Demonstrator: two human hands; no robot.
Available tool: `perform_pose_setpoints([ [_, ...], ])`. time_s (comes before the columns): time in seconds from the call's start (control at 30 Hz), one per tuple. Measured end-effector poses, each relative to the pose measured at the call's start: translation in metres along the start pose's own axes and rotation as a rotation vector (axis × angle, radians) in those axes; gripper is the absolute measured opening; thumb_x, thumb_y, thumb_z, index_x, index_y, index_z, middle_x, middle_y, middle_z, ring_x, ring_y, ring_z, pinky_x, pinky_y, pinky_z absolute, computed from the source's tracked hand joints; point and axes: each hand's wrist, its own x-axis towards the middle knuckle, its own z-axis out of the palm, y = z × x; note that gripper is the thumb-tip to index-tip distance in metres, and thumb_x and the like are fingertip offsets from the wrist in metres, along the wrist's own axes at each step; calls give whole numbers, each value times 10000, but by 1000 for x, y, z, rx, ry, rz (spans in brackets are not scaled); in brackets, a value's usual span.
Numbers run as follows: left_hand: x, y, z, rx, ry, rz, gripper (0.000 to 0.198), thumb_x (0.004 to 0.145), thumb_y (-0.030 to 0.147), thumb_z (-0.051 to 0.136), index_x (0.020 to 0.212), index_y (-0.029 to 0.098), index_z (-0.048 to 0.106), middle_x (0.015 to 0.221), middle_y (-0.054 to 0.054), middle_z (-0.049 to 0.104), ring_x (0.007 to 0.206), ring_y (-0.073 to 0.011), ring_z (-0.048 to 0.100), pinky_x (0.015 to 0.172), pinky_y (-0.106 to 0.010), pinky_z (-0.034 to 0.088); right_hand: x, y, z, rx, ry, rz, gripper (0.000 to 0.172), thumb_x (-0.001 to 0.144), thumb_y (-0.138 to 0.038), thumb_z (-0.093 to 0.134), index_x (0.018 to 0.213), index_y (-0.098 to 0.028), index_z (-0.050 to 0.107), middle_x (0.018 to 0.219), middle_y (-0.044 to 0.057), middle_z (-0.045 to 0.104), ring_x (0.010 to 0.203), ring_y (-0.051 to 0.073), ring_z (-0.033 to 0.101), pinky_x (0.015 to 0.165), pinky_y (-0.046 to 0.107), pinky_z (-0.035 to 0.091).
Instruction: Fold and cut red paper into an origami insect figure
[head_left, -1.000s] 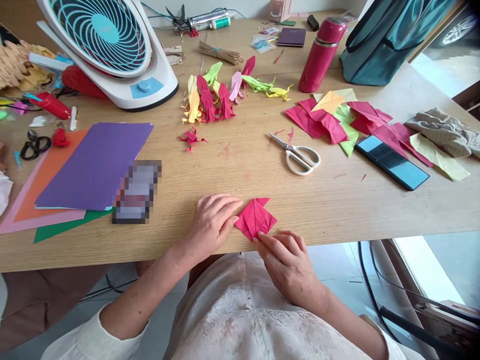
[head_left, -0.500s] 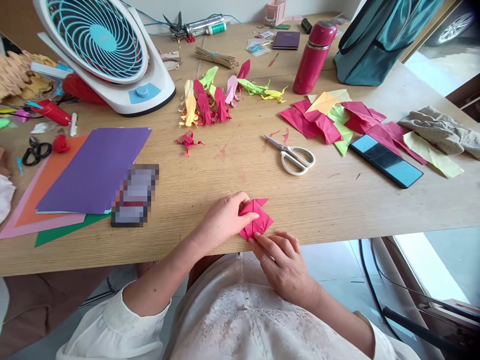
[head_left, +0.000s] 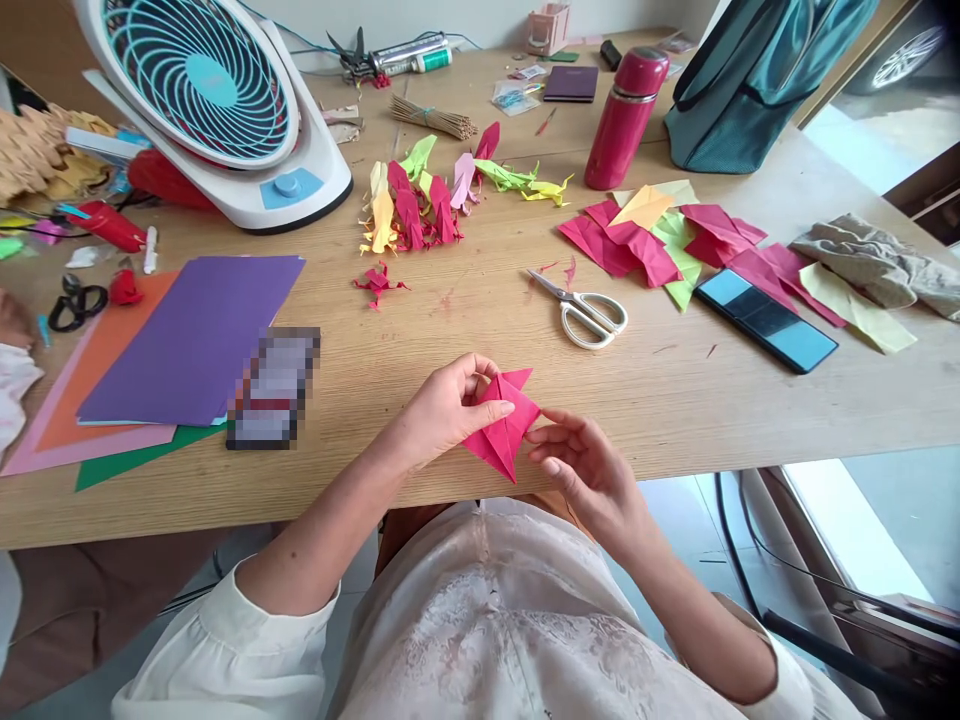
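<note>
A folded piece of pink-red origami paper [head_left: 511,432] is held just above the front edge of the table. My left hand [head_left: 447,412] pinches it, with the thumb flat on top and the fingers behind. My right hand [head_left: 596,482] is at the paper's right corner, its fingers apart and slightly curled; whether the fingertips touch the paper I cannot tell. Scissors with white handles [head_left: 591,318] lie beyond the paper. A small red origami figure [head_left: 380,284] sits farther left, in front of a group of colourful folded figures [head_left: 411,212].
A fan [head_left: 289,190] stands at the back left. Coloured sheets [head_left: 191,335] and a pixelated item [head_left: 274,390] lie left. To the right are folded paper pieces [head_left: 619,245], a phone [head_left: 766,318], a red flask [head_left: 626,120] and a teal bag [head_left: 731,110]. Another person's sleeve shows at far left.
The paper has risen slightly and now shows a downward point. My right hand has moved up and right, from the paper's lower edge to its right corner, and its fingers have spread.
</note>
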Motion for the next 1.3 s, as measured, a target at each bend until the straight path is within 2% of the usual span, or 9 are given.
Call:
perform_pose_setpoints([
  [0.13,-6,7,1,-61,11,68,351,767,274,737,1033,188,524,832,9,660,716,-124,630,621,-218,488,15,-9,5,227,-59,208,511,852,-538,710,1221,-234,530,1178,101,651,938,201,669,689,300,590],
  [0.23,-9,9,1,-46,17,108,345,782,267,729,1051,189,528,842,6,661,720,-126,632,634,-225,494,18,-12,8,258,-50,288,495,811,-562,740,1152,-235,592,990,40,677,757,152,623,575,244,519],
  [0.33,-12,11,2,22,46,167,314,802,255,706,1064,193,544,863,2,668,733,-129,640,638,-226,491,20,-16,10,283,-166,327,411,788,-587,748,905,-196,694,743,7,645,666,142,565,594,256,483],
  [0.47,-14,12,6,159,105,255,281,823,221,664,1082,198,556,911,-5,682,787,-136,650,702,-243,500,21,-17,14,326,-224,335,385,721,-571,807,814,-202,744,755,24,676,781,205,613,723,330,513],
  [0.57,-14,10,8,235,169,302,298,826,212,668,1103,208,557,920,-7,689,839,-147,654,771,-263,502,19,-15,16,293,-195,353,399,699,-590,815,753,-200,746,693,19,654,711,195,598,629,311,494],
  [0.8,-17,4,10,-67,67,166,396,825,373,737,1138,196,571,849,-8,699,784,-160,660,710,-255,505,16,-7,17,292,-40,386,462,657,-621,833,653,-178,699,588,9,582,577,143,504,504,268,418],
  [1.03,-26,-8,31,-228,78,41,277,758,407,779,807,148,695,756,-11,697,718,-157,609,711,-269,486,18,-10,28,294,20,363,487,608,-586,871,594,-186,594,569,-30,473,552,112,427,510,258,404],
  [1.2,-24,-9,28,-174,88,35,212,762,340,764,826,141,730,746,-8,708,704,-152,602,709,-270,481,17,-13,16,238,-107,308,442,704,-588,814,724,-183,636,618,-27,522,572,111,443,526,245,403],
  [1.3,-22,-10,22,-139,86,24,220,766,336,755,859,137,740,783,-16,722,741,-166,619,735,-279,489,22,-15,2,219,38,212,377,775,-565,770,828,-203,678,688,-15,591,627,123,498,583,239,436],
])
